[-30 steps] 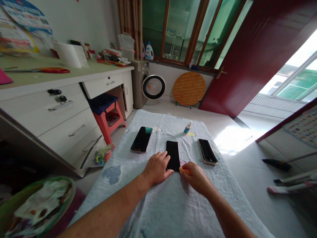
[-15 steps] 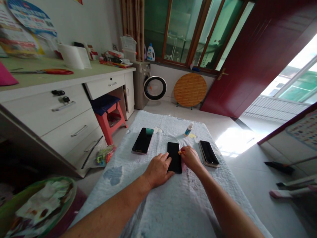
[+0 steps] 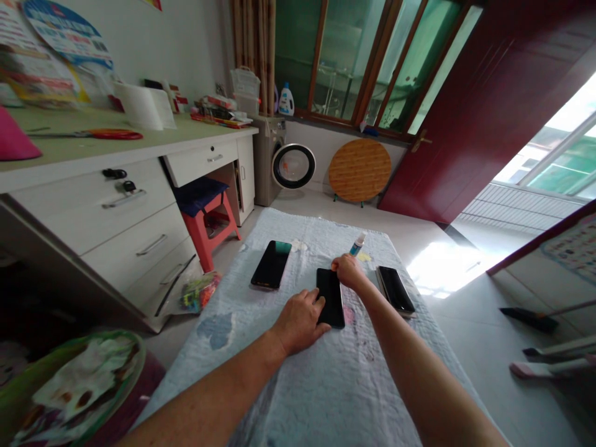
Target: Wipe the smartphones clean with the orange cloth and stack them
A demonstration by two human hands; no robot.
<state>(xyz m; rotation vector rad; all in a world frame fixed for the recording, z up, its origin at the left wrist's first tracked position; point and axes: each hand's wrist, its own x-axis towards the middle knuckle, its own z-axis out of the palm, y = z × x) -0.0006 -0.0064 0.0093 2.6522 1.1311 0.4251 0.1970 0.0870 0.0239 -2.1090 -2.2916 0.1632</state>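
Middle phone (image 3: pixel 333 300): flat on cloth (image 3: pixel 307 397)
Left hand (image 3: pixel 300 320): fingers spread over its left edge
Right hand (image 3: pixel 350 272): fingers pinch orange bit (image 3: pixel 334 266) (mostly hidden), its top-right corner
Edge work: seemingly unfinished; flanking phones (image 3: pixel 271 264) untouched

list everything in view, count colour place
cloth: 1, pale blue, centre foreground
phones: 3, black, on cloth
spray bottle: 1, white and blue, on cloth
orange item: 1, orange, by middle phone, mostly hidden
desk: 1, white, left
scissors: 1, red, on desk
paper roll: 1, white, on desk
stool: 1, red, by desk
washing machine: 1, grey, back
round tabletop: 1, brown, back
door: 1, red, right
left hand: 1, bare, on middle phone
right hand: 1, bare, pinching orange item
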